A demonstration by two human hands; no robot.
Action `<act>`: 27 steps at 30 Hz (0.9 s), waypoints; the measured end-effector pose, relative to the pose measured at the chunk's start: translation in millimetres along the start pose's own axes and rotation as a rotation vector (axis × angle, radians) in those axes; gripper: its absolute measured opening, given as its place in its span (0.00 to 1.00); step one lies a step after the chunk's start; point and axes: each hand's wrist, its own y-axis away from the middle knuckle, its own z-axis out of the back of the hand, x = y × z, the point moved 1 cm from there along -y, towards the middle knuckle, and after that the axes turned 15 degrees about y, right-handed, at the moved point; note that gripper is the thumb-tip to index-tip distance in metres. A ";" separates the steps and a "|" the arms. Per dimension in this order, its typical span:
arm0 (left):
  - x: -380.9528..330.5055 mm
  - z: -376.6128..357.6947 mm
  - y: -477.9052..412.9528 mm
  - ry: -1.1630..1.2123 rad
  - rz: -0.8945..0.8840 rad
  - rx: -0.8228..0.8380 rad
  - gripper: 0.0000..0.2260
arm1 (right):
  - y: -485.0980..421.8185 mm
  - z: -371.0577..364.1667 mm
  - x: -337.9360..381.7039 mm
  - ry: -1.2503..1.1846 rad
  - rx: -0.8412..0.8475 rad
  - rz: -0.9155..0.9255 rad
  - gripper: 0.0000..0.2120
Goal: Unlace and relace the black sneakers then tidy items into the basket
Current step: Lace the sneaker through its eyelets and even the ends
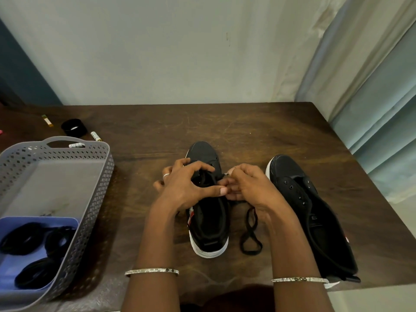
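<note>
left grip (184, 188) clamps shoe (208, 230) upper | right grip (245, 185) pinches lace (249, 252) tip | risk: tip slips, misses eyelet; slack loop on bench (247, 131) twists, snags

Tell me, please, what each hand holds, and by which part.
The right hand pinches the black shoelace near its tip; the left hand grips the left sneaker at its eyelet flap.

You are working in dim, soft, even light, and the curtain (382, 122) on your right is glowing palest. The tabletop (225, 127) is catching a faint sheen, the rightmost black sneaker (290, 170) is losing detail in darkness, and the wide lens is bowing the edges.
</note>
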 end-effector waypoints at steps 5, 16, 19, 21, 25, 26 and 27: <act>2.8 0.9 -2.0 0.062 -0.013 0.051 0.25 | 7.6 12.0 12.0 -0.450 -0.033 0.139 0.11; 21.6 7.0 -15.2 -0.077 -0.095 0.031 0.33 | -1.8 0.1 2.3 0.245 -0.186 0.234 0.02; 23.5 7.7 -15.1 -0.051 -0.073 -0.019 0.39 | -3.4 -4.1 0.3 0.508 -0.154 0.231 0.06; 25.6 10.5 -13.3 -0.027 -0.032 -0.039 0.45 | -3.6 -4.9 0.7 0.587 -0.153 0.249 0.06; 23.7 15.0 -8.3 -0.033 -0.010 -0.024 0.41 | -4.2 -4.0 -0.3 0.770 -0.121 0.297 0.03; 23.0 15.5 -7.7 -0.034 -0.016 -0.022 0.40 | -4.9 -3.6 -1.7 0.793 -0.118 0.311 0.04; 21.3 15.5 -6.8 -0.030 -0.024 -0.017 0.38 | -5.1 -3.0 -2.5 0.780 -0.116 0.319 0.05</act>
